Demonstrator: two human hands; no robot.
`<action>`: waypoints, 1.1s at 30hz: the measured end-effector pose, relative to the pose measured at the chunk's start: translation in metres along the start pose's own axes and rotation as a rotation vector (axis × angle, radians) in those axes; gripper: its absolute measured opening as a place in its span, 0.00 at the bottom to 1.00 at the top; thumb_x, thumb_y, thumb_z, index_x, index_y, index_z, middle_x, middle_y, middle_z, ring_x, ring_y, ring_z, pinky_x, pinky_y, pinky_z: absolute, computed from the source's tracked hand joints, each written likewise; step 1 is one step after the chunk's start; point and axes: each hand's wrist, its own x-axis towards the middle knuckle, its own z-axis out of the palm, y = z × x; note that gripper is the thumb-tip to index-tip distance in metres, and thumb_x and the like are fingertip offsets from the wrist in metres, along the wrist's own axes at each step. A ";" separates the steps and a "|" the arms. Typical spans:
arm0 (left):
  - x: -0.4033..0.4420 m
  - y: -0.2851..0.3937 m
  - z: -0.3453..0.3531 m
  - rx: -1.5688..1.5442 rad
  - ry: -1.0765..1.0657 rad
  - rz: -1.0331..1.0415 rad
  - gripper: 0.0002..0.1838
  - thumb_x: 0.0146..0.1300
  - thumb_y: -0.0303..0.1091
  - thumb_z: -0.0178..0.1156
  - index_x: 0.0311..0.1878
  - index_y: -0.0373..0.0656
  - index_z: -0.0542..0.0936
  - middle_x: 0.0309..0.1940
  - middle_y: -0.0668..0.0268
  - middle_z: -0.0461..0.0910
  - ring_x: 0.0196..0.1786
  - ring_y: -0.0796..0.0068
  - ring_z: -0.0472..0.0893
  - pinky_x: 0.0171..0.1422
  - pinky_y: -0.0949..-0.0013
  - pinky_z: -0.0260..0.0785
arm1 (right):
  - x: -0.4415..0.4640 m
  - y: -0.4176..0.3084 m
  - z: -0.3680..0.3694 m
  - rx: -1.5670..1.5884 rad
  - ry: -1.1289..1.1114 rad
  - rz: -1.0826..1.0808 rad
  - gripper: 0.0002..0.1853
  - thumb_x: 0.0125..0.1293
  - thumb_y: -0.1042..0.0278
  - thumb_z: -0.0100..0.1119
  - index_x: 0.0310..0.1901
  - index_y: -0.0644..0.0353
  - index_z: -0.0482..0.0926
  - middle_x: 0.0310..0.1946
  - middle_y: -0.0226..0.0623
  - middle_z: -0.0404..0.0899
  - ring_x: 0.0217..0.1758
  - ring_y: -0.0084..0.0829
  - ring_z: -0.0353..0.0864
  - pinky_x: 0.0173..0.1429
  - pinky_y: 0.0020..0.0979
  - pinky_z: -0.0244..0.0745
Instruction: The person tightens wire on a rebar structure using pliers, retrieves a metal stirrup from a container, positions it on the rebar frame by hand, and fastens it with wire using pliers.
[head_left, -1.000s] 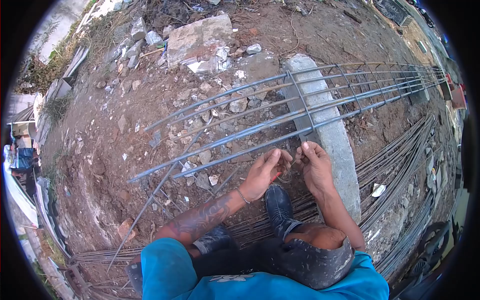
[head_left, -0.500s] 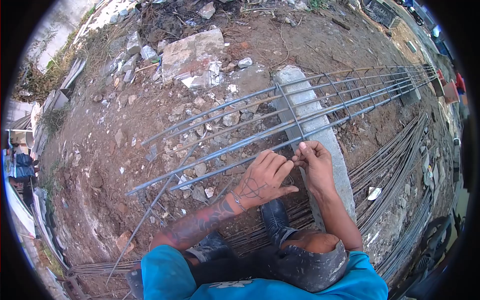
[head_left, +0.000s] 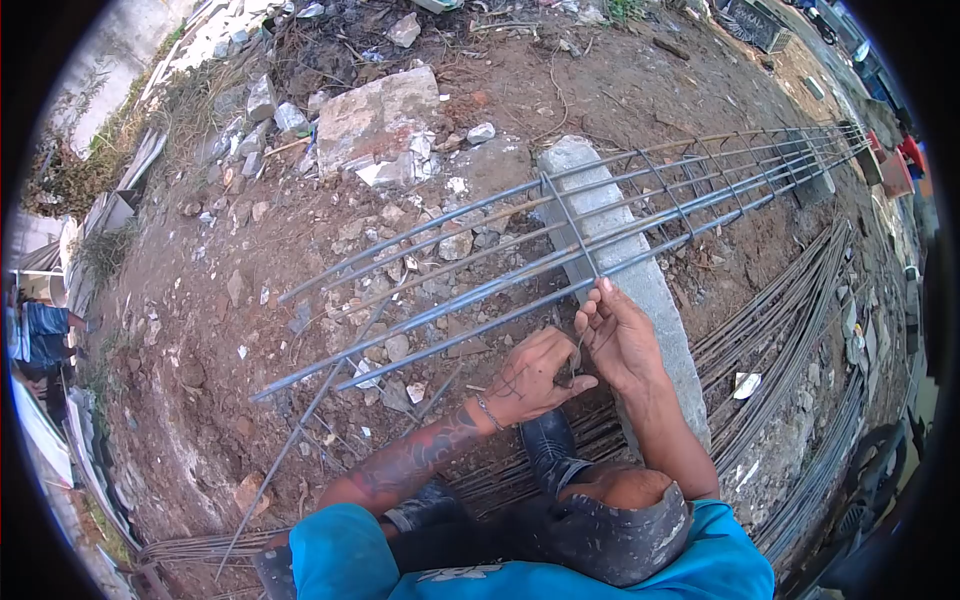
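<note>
A long rebar cage [head_left: 470,297] of several lengthwise bars lies across a concrete beam [head_left: 655,300], its loose bar ends reaching left. One stirrup [head_left: 570,225] crosses the bars above the beam. Just below the nearest bar, my left hand [head_left: 535,370] is closed, with a thin wire [head_left: 580,350] showing at its fingers. Beside it, my right hand [head_left: 625,340] is closed, palm turned up, fingertips at the lower corner of the stirrup. The wire seems to run between both hands; its ends are hidden by the fingers.
Bundles of rebar [head_left: 775,310] lie on the ground at the right and beneath my legs. Broken stones and a concrete slab [head_left: 380,110] are scattered beyond the cage. A thin loose rod [head_left: 300,425] slants at the left. A person [head_left: 45,330] is at the far left edge.
My left hand has moved slightly down and away from the right hand, and a strand of wire now shows between them. My right hand has turned its palm more upward.
</note>
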 end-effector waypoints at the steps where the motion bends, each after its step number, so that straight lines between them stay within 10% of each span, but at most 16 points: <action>1: 0.002 0.001 -0.003 -0.127 -0.073 -0.054 0.20 0.57 0.48 0.66 0.31 0.40 0.74 0.26 0.59 0.73 0.34 0.55 0.75 0.41 0.57 0.68 | 0.002 -0.003 -0.003 0.033 -0.038 0.025 0.10 0.70 0.65 0.57 0.47 0.59 0.75 0.34 0.28 0.79 0.36 0.22 0.80 0.44 0.27 0.81; 11: -0.002 0.007 -0.002 -0.768 -0.071 -0.373 0.24 0.71 0.50 0.51 0.52 0.35 0.74 0.26 0.65 0.81 0.26 0.79 0.82 0.29 0.76 0.73 | 0.001 -0.008 -0.007 -0.079 -0.012 -0.205 0.13 0.72 0.65 0.52 0.53 0.62 0.73 0.37 0.31 0.80 0.41 0.23 0.82 0.49 0.29 0.82; 21: -0.005 0.000 0.022 -1.093 0.040 -0.392 0.26 0.76 0.52 0.36 0.37 0.38 0.72 0.23 0.70 0.72 0.27 0.80 0.74 0.32 0.75 0.71 | 0.006 -0.006 -0.008 -0.237 0.065 -0.411 0.14 0.72 0.64 0.53 0.54 0.60 0.75 0.35 0.27 0.79 0.35 0.16 0.78 0.40 0.21 0.78; 27: -0.007 0.010 0.020 -0.783 -0.041 -0.642 0.32 0.76 0.55 0.35 0.22 0.39 0.68 0.12 0.68 0.64 0.11 0.78 0.65 0.15 0.73 0.58 | 0.017 0.000 -0.015 -0.462 0.113 -0.519 0.15 0.73 0.64 0.51 0.55 0.62 0.75 0.32 0.25 0.77 0.30 0.14 0.71 0.34 0.19 0.69; 33: -0.016 -0.001 0.033 -0.642 -0.098 -0.560 0.35 0.75 0.56 0.34 0.20 0.38 0.69 0.11 0.67 0.63 0.16 0.73 0.66 0.24 0.67 0.61 | 0.012 -0.002 -0.008 -0.597 0.105 -0.505 0.15 0.74 0.63 0.50 0.53 0.63 0.76 0.30 0.25 0.76 0.29 0.14 0.70 0.33 0.20 0.68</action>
